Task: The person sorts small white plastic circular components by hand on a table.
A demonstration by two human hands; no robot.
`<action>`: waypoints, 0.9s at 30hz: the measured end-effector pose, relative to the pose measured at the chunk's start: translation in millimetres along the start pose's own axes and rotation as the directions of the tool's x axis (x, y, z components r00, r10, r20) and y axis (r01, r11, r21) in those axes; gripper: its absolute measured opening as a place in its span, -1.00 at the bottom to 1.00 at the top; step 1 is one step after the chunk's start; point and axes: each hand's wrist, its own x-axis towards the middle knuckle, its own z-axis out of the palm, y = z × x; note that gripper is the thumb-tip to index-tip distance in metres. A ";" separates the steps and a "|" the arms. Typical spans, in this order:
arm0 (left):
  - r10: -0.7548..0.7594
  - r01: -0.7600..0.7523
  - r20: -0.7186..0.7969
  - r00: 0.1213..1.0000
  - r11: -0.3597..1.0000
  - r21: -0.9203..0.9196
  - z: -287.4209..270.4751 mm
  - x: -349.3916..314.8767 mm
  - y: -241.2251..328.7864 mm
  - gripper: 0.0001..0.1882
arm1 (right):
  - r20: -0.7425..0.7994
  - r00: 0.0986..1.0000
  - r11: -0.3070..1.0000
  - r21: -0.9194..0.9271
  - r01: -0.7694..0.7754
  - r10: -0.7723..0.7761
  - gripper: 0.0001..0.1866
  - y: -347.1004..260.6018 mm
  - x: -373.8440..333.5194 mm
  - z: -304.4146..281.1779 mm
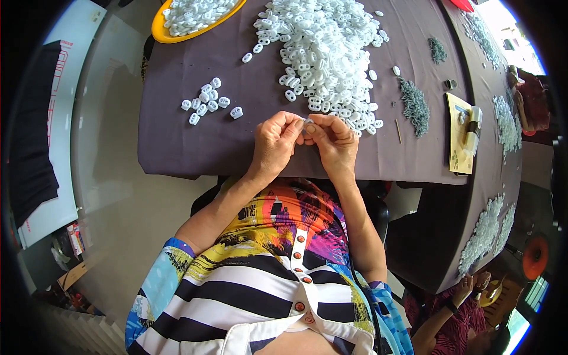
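Note:
My left hand (276, 142) and my right hand (336, 145) meet over the near edge of the table, their fingertips pinched together. Between them is a small white oval plastic piece (308, 120), mostly covered by the thumbs and fingers. A large heap of white two-holed oval pieces (325, 62) lies just beyond my hands, its near end close to my right fingers. Off to the left sits a small loose group of similar pieces (202, 110) with dark spots in their holes.
A yellow bowl (158, 29) of white pieces stands far left. Grey spring-like bits (416, 107) and a thin stick (398, 131) lie right of the heap. Beyond are a yellow pad (458, 136) and more white piles (482, 236). Another person's hand (463, 290) works lower right.

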 end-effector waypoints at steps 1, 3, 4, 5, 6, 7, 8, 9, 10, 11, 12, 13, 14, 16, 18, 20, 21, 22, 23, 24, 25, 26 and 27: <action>0.000 0.000 0.000 1.000 1.000 0.000 -0.4 0.3 0.7 -0.84 | 0.000 1.000 1.000 0.000 0.000 0.000 -0.85 -0.8 0.3 0.5; -0.051 0.051 0.008 0.999 0.999 -0.014 -1.7 1.3 4.3 -0.85 | -0.012 0.999 0.999 -0.033 0.033 -0.034 -0.86 -3.4 0.8 1.9; -0.050 0.050 0.008 0.999 0.999 -0.014 -1.8 1.8 5.8 -0.85 | -0.013 0.999 0.999 -0.033 0.034 -0.034 -0.86 -2.8 1.0 2.1; -0.071 0.071 0.023 0.997 0.997 -0.020 -1.7 2.3 7.3 -0.86 | -0.013 0.998 0.997 -0.028 0.065 -0.065 -0.85 -1.8 1.1 2.2; -0.092 0.093 0.038 0.995 0.995 -0.026 -1.9 2.8 8.2 -0.86 | -0.014 0.995 0.995 -0.023 0.096 -0.096 -0.85 -1.2 1.3 2.3; -0.092 0.093 0.037 0.995 0.995 -0.026 -2.2 2.7 8.7 -0.86 | -0.013 0.995 0.995 -0.023 0.096 -0.096 -0.85 -1.5 1.6 1.8; -0.098 0.099 0.042 0.994 0.995 -0.026 -2.7 2.7 9.2 -0.87 | 0.008 0.991 0.990 -0.034 0.136 -0.135 -0.84 -1.9 2.0 0.7; -0.104 0.106 0.047 0.993 0.994 -0.027 -3.2 2.6 9.3 -0.87 | 0.029 0.984 0.984 -0.043 0.176 -0.174 -0.83 -2.4 2.2 0.1; -0.104 0.106 0.047 0.993 0.994 -0.027 -3.6 2.9 8.5 -0.87 | 0.029 0.984 0.984 -0.043 0.176 -0.174 -0.83 -3.2 2.1 0.4; -0.108 0.111 0.046 0.993 0.991 -0.069 -3.9 3.2 6.9 -0.87 | 0.035 0.979 0.976 -0.079 0.205 -0.203 -0.84 -4.2 1.9 0.9; -0.113 0.117 0.045 0.993 0.987 -0.111 -4.0 3.3 6.0 -0.86 | 0.042 0.972 0.966 -0.114 0.234 -0.230 -0.84 -5.1 1.7 1.1; -0.113 0.117 0.045 0.993 0.987 -0.112 -3.6 3.1 6.1 -0.86 | 0.042 0.972 0.966 -0.114 0.234 -0.230 -0.84 -5.3 1.7 1.1; -0.120 0.125 0.042 0.992 0.983 -0.134 -2.9 2.7 6.4 -0.87 | 0.044 0.976 0.972 -0.096 0.214 -0.211 -0.84 -5.5 1.7 1.1; -0.128 0.132 0.040 0.991 0.979 -0.157 -3.3 1.8 8.2 -0.88 | 0.046 0.980 0.978 -0.078 0.195 -0.192 -0.84 -6.2 1.1 1.5; -0.161 0.171 0.093 0.983 0.979 -0.114 -6.1 0.9 10.8 -0.89 | 0.022 1.000 0.994 0.108 0.019 -0.021 -0.84 -7.1 -0.5 2.3; -0.137 0.146 0.105 0.985 0.986 -0.081 -6.2 1.4 10.3 -0.89 | 0.046 0.998 0.997 0.058 0.041 -0.043 -0.83 -4.9 0.0 -2.4; -0.113 0.120 0.116 0.987 0.992 -0.050 -5.9 1.5 10.2 -0.89 | 0.072 0.995 0.998 0.008 0.064 -0.064 -0.82 -4.1 0.2 -4.2; -0.112 0.119 0.116 0.987 0.992 -0.051 -6.1 1.7 10.4 -0.89 | 0.072 0.995 0.998 0.007 0.064 -0.065 -0.82 -4.3 0.4 -3.8; -0.137 0.144 0.109 0.985 0.987 -0.067 -6.0 1.7 10.6 -0.90 | 0.086 0.992 0.996 -0.018 0.093 -0.091 -0.80 -4.7 0.3 -3.5; -0.161 0.170 0.102 0.982 0.982 -0.082 -5.9 2.0 10.9 -0.90 | 0.099 0.988 0.992 -0.043 0.121 -0.117 -0.78 -5.3 0.2 -3.3; -0.161 0.170 0.102 0.982 0.982 -0.083 -6.7 1.8 11.2 -0.90 | 0.100 0.988 0.992 -0.043 0.121 -0.117 -0.78 -7.9 -0.6 -2.9; -0.197 0.209 0.107 0.974 0.971 -0.113 -7.9 1.9 11.7 -0.90 | 0.139 0.982 0.989 -0.059 0.139 -0.130 -0.75 -13.1 -1.4 -2.5; -0.233 0.248 0.114 0.966 0.958 -0.143 -9.0 2.1 11.9 -0.90 | 0.178 0.974 0.985 -0.073 0.157 -0.142 -0.71 -17.5 -1.7 -2.3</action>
